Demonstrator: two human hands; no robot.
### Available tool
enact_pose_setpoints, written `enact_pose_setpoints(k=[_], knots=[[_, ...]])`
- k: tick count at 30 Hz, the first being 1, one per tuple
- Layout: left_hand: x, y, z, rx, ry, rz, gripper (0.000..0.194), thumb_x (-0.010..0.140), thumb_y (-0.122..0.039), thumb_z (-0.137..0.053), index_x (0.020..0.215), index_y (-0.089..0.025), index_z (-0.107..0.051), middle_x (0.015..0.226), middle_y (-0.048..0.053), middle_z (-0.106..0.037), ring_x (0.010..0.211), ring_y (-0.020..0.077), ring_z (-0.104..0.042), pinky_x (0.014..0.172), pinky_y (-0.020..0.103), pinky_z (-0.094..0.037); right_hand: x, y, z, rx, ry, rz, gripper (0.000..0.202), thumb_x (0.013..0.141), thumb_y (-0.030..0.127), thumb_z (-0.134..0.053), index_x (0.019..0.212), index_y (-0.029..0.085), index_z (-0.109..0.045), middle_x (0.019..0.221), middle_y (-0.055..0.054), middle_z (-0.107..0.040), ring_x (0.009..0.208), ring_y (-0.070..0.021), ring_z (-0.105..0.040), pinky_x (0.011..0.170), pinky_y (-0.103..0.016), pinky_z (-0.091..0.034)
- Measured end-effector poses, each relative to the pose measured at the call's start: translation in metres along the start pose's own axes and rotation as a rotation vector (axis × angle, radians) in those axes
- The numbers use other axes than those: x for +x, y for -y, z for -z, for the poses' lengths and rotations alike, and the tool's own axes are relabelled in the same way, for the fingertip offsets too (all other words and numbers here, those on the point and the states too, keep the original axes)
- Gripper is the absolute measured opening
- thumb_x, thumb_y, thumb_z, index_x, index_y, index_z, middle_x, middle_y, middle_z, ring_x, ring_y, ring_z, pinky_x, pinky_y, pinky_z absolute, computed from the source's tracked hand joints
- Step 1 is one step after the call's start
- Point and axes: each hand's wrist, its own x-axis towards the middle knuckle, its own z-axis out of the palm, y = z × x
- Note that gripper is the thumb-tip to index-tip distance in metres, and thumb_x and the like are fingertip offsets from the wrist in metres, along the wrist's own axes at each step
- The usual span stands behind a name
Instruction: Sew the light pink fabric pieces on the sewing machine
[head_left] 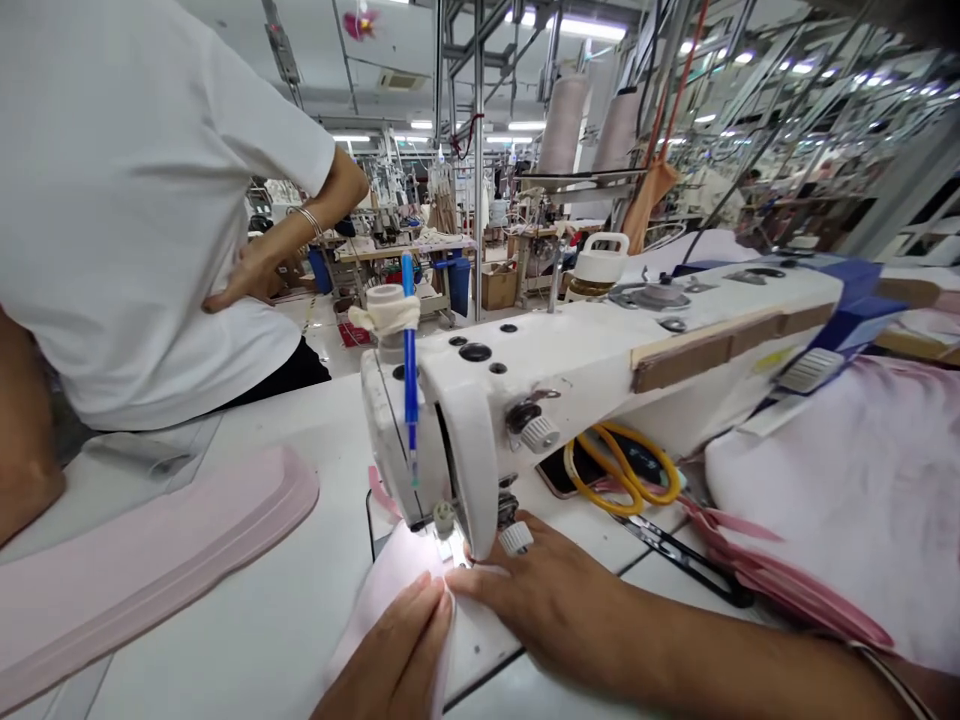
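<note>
Fingers (431,600) of my left hand (397,655) lie flat and together on the pale pink fabric piece (390,590), while my right hand (555,600) presses its fingertips on the same piece, both pinning it rather than gripping, right at the needle foot of the white sewing machine (570,380). Just beyond, on the surface (247,600), I see yellow-handled scissors (622,470) beside a heap of pink cloth (847,490) to the right and a curved pink strip (150,560) to the left. Farther back, a person in a white shirt (127,200) stands turned away.
</note>
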Motion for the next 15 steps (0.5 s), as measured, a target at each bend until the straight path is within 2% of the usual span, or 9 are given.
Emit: enact_pose_setpoints(k=[3, 6, 8, 11, 15], knots=[[0.005, -0.004, 0.007, -0.053, 0.001, 0.017, 0.045, 0.086, -0.008, -0.04, 0.13, -0.003, -0.049, 0.13, 0.015, -0.059, 0.116, 0.0252, -0.058, 0.094, 0.032, -0.051, 0.001, -0.001, 0.0, -0.05, 0.0, -0.014, 0.037, 0.088, 0.009, -0.044, 0.123, 0.019, -0.05, 0.105, -0.011, -0.059, 0.093, -0.0228, -0.053, 0.092, -0.042, -0.038], [0.004, 0.003, 0.018, -0.241, 0.011, 0.042, 0.058, 0.087, -0.004, -0.035, 0.144, -0.01, -0.03, 0.135, 0.01, -0.055, 0.118, 0.0165, -0.057, 0.095, 0.022, -0.047, -0.002, -0.002, 0.002, -0.054, -0.034, 0.012, 0.032, 0.09, 0.01, -0.044, 0.121, 0.017, -0.052, 0.107, -0.011, -0.058, 0.091, -0.0215, -0.051, 0.091, -0.04, -0.038], [0.001, 0.009, 0.023, -0.364, 0.057, 0.056, 0.061, 0.089, -0.008, -0.035, 0.148, -0.016, -0.022, 0.141, 0.007, -0.049, 0.121, 0.0154, -0.054, 0.093, 0.021, -0.047, -0.007, -0.001, 0.004, -0.041, -0.072, 0.053, 0.028, 0.093, 0.011, -0.043, 0.119, 0.015, -0.052, 0.106, -0.01, -0.058, 0.09, -0.0202, -0.049, 0.091, -0.037, -0.037], [-0.003, 0.012, 0.025, -0.448, 0.077, 0.068, 0.058, 0.092, -0.016, -0.038, 0.148, -0.017, -0.024, 0.143, 0.009, -0.046, 0.121, 0.02, -0.053, 0.092, 0.025, -0.049, -0.016, 0.006, 0.008, -0.022, -0.081, 0.11, 0.02, 0.097, 0.013, -0.042, 0.112, 0.014, -0.056, 0.098, -0.007, -0.058, 0.09, -0.0187, -0.047, 0.088, -0.032, -0.037], [-0.002, 0.006, 0.024, -0.453, 0.024, 0.103, 0.06, 0.093, -0.012, -0.035, 0.15, -0.019, -0.018, 0.139, 0.011, -0.05, 0.119, 0.0202, -0.054, 0.09, 0.026, -0.05, -0.028, 0.024, 0.01, -0.009, -0.087, 0.167, 0.018, 0.099, 0.017, -0.041, 0.106, 0.015, -0.058, 0.097, -0.005, -0.057, 0.085, -0.0172, -0.046, 0.082, -0.031, -0.038]])
